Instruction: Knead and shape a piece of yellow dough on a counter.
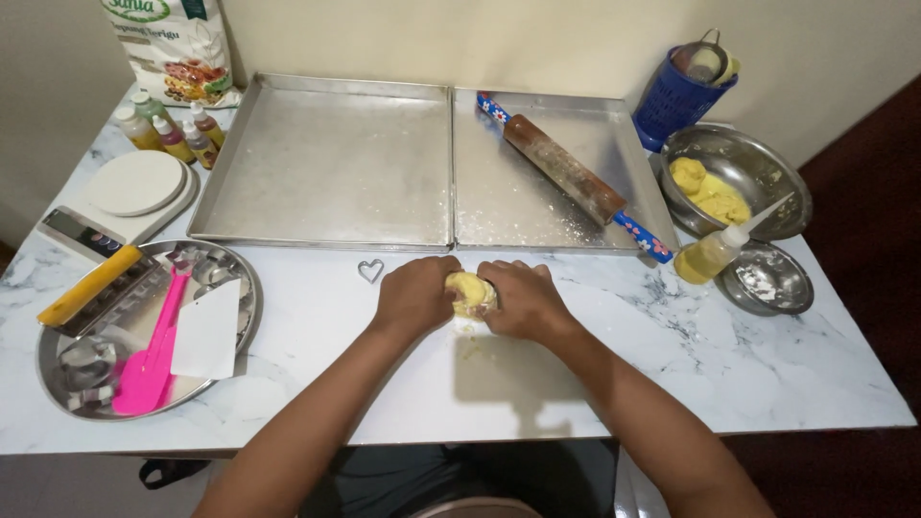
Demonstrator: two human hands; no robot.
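Partly hidden, a lump of yellow dough (471,293) was seen only in the gap between two hands, its underside and edges covered by fingers. Whether crumbs lay beneath it could not be made out clearly. The dough was pressed on a marble table (672,355), just in front of two metal baking trays (326,163), across one of which a rolling pin (566,173) had been laid at a slant. A small heart-shaped cutter (370,270) was left just beside the left hand (414,297). To the left, a round tray (245,288) was loaded with a pink spatula (153,350) and a white scraper (206,331); to the right, a steel bowl (758,168) of more dough and a squeeze bottle (715,251) were set. The left hand and the right hand (523,299) were brought together, both closed around the dough, knuckles up, forearms angled inward.
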